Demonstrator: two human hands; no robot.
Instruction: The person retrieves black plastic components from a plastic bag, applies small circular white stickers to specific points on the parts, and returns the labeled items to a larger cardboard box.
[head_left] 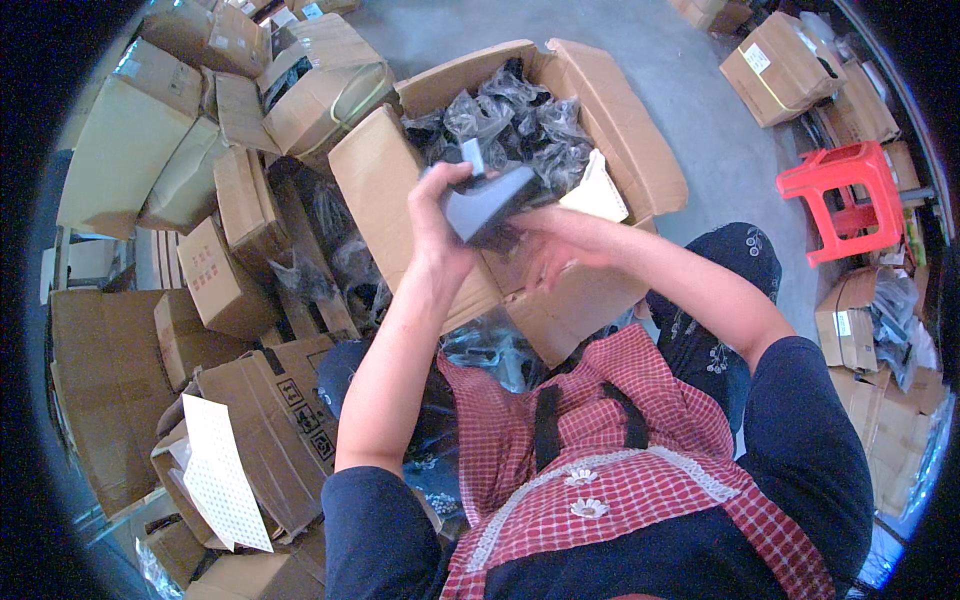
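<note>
My left hand is closed round a blue-grey angular part with a wedge-like face and a short upright tab, its exact kind unclear. It is held above the near side of an open cardboard box. My right hand is just right of the part, over the box's near flap. Motion smears its fingers, so whether it grips anything does not show. A dark blurred patch lies between both hands. Inside the box lie several dark items in clear plastic bags. A cream-coloured piece leans at the box's right inner corner.
Stacked cartons crowd the left side. A white dotted sheet sticks out of an opened carton at the lower left. On the right stand a red plastic stool and more cartons. Grey floor shows beyond the box.
</note>
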